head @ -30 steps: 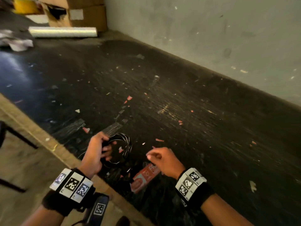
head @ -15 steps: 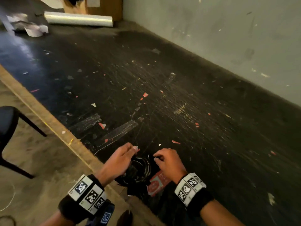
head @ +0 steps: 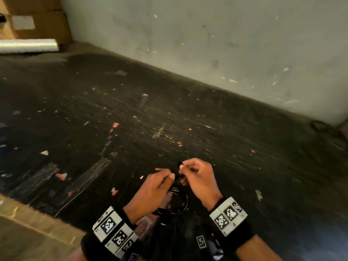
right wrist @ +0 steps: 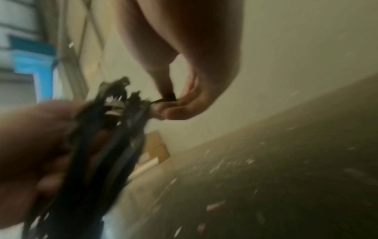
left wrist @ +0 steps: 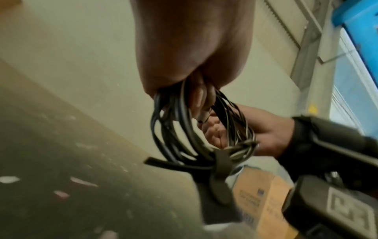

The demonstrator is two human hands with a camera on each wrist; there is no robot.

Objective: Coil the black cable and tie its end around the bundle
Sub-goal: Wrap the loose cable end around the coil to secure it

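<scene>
Black cable point(head: 176, 201) is coiled into a bundle of many loops, held in the air between the two hands, above the near edge of the dark table point(head: 207, 129). In the head view the loops hang down below the knuckles, toward the wrists.

Left hand point(head: 150, 193): fingers curled round the top of the bundle, gripping it; in the left wrist view the strands point(left wrist: 184, 132) fan out below the closed fingers, with a flat black strap-like piece point(left wrist: 219, 163) crossing the bottom of the loops.

Right hand point(head: 199, 179): just right of the left hand, nearly touching it. Thumb and forefinger pinch a thin strand of the cable at the top of the bundle; the right wrist view shows that strand point(right wrist: 161, 100) running from the pinch to the bundle point(right wrist: 114, 129). That view is blurred; a small pale part sits among the strands, kind unclear.

Table surface is scuffed, littered with paper scraps, some red point(head: 115, 124). A red-and-white packet point(head: 146, 223) lies under the hands, partly hidden. Pale wall point(head: 207, 44) behind the table. Far left corner: a roll of clear film point(head: 28, 46) before cardboard boxes point(head: 41, 25).
</scene>
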